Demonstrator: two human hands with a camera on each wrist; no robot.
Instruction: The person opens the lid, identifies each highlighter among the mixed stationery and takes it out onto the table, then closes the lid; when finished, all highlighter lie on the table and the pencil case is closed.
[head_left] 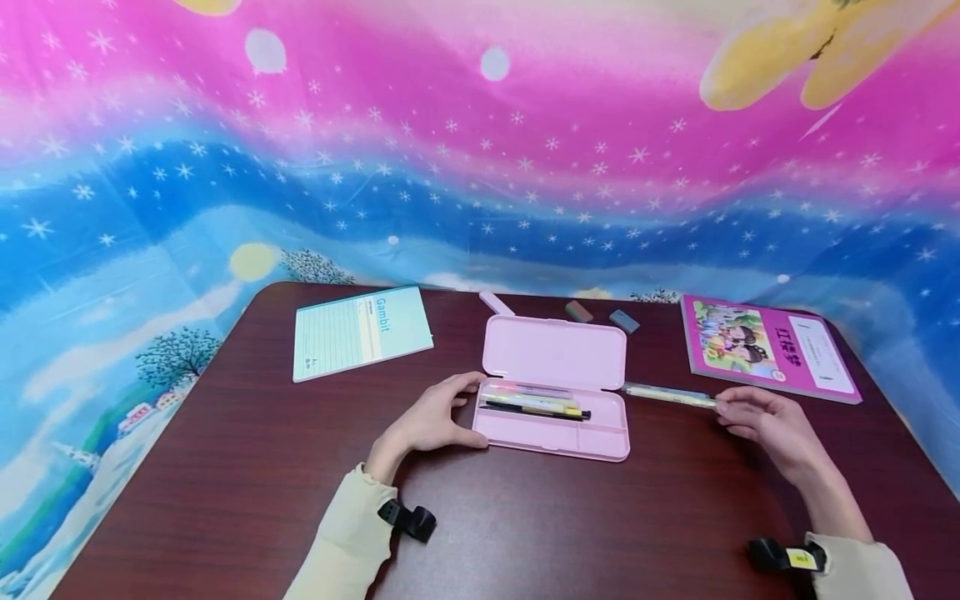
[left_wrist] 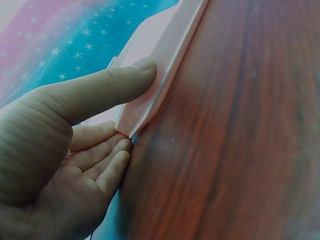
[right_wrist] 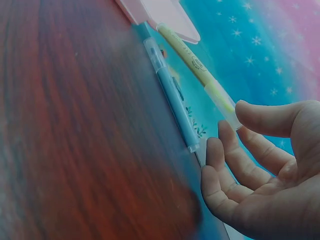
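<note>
"Holding what, in the head view, is the person's bare left hand [head_left: 426, 418]?"

"The left end of a pale pink, rectangular plastic pencil case [head_left: 525, 432]; thumb at the near corner, fingers at the far one, spread wide apart; the case lies on a dark reddish-brown, wood-grained table [head_left: 487, 517], its lid tipped back, with a slim black pen [head_left: 536, 409] and other pens in the far compartment."

"And the bare right hand [head_left: 772, 427]?"

"Drawn together at the fingertips; it pinches one end of a slim yellow pen with a translucent cap [head_left: 671, 397], right of the case; the pen's other end is just beside the case, though I cannot tell if they touch; farther back sit a small pink bar [head_left: 497, 302], a red-and-green block [head_left: 579, 312] and a blue-grey block [head_left: 625, 321], between a mint-green paper notebook [head_left: 360, 335] and a magenta picture-covered book [head_left: 772, 346]."

"What does the left wrist view add?"

"The thumb, nearly straight, presses the case's side wall; the other fingertips, gently bent, meet its corner."

"And the right wrist view?"

"Thumb and fingers hold the yellow pen by its cap; the lower fingers curve loosely; a light blue pen with a clear cap [right_wrist: 177, 107] lies beside it, apart from the thumb; the pink case shows at the top."
</note>
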